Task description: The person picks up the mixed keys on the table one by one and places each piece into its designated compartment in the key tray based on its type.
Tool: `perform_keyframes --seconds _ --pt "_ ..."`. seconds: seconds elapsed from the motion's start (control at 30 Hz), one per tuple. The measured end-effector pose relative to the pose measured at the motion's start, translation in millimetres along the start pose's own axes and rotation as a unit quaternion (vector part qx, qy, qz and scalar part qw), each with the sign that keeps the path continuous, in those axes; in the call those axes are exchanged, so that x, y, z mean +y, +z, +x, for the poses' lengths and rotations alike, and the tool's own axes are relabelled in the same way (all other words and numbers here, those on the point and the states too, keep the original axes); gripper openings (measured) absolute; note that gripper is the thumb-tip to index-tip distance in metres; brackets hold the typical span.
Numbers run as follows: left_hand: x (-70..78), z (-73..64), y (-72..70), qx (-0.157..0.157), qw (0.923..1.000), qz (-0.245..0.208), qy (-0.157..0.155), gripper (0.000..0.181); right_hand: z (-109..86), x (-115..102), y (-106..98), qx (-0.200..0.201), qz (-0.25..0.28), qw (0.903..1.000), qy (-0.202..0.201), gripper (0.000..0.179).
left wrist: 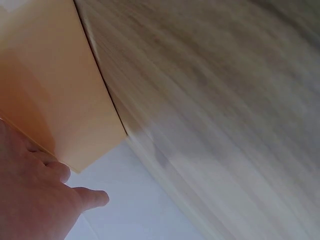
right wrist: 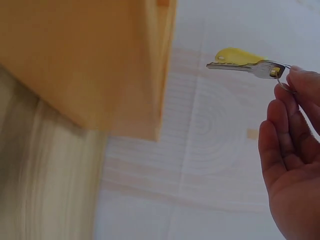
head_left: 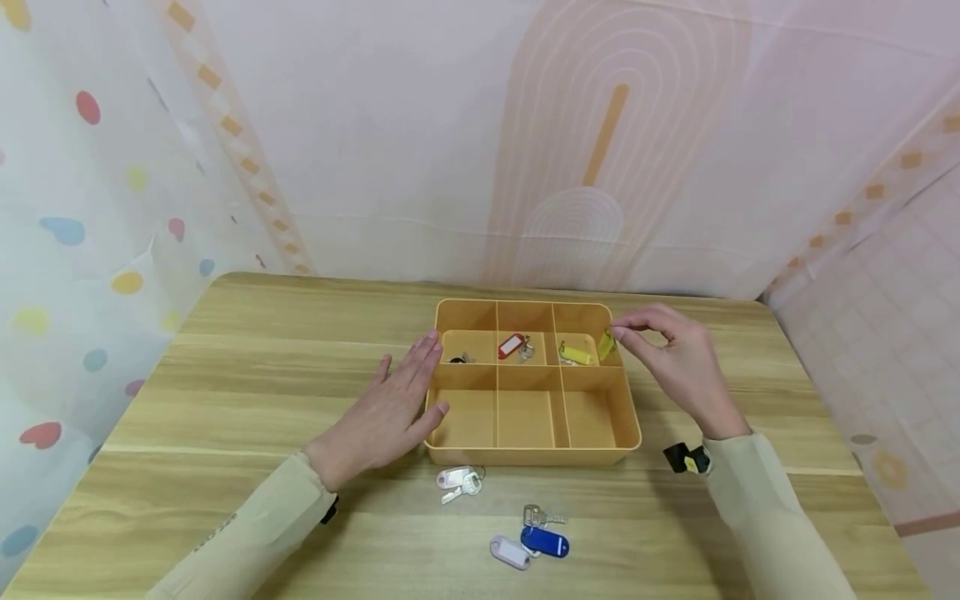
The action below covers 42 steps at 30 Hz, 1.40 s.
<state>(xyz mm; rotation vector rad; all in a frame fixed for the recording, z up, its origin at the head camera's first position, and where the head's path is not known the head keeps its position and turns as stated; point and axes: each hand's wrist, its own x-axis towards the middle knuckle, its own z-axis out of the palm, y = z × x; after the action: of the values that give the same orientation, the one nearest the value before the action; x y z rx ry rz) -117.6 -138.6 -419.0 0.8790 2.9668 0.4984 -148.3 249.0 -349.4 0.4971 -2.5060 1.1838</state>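
Key (right wrist: pixel 261 69) juts beyond right hand (head_left: pixel 678 362) pinching its ring (right wrist: pixel 282 86); outspread left hand (head_left: pixel 382 417) touches box (head_left: pixel 525 457).

I located the divided box (head_left: pixel 525 457) on the desk (head_left: pixel 300 350). Its back row contained, left to right, a partly hidden item (head_left: pixel 461 359), a first tagged key (head_left: pixel 512 346) and a second tagged key (head_left: pixel 577 356). The left hand (head_left: pixel 382 425) rested at the left rim; the right hand (head_left: pixel 678 358) held a third tagged key (right wrist: pixel 240 56) near the back-right corner. Before the box lay a fourth tagged key (head_left: pixel 454 477); nearer and rightward, a key cluster (head_left: pixel 545 542).
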Motion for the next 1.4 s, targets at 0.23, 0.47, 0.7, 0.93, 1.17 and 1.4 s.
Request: perform_keyframes --seconds 0.23,0.47,0.7,0.93,1.17,1.4 --pt "2.2 1.2 0.1 -0.001 1.0000 -0.002 -0.002 0.079 11.1 15.7 7.1 -0.022 -0.022 0.9994 0.015 0.008" --pt "4.8 1.9 -0.2 -0.002 1.0000 -0.006 -0.001 0.078 17.0 29.9 17.4 -0.044 -0.031 0.9985 0.008 0.007" --pt "5.6 5.2 0.4 0.000 1.0000 -0.007 0.004 0.077 17.0 43.7 27.2 -0.053 -0.039 0.9977 -0.015 0.008" --pt "4.9 6.9 1.0 -0.003 1.0000 -0.003 0.004 0.077 15.6 53.9 31.6 -0.047 -0.050 0.9962 -0.053 0.008" --pt "5.1 7.8 2.4 -0.003 1.0000 -0.002 0.004 0.077 14.1 58.2 33.7 -0.073 -0.081 0.9925 -0.055 0.017" --pt "5.3 7.0 0.7 -0.007 1.0000 -0.002 0.002 0.078 5.7 53.0 26.9 -0.120 -0.092 0.9884 -0.013 0.040"
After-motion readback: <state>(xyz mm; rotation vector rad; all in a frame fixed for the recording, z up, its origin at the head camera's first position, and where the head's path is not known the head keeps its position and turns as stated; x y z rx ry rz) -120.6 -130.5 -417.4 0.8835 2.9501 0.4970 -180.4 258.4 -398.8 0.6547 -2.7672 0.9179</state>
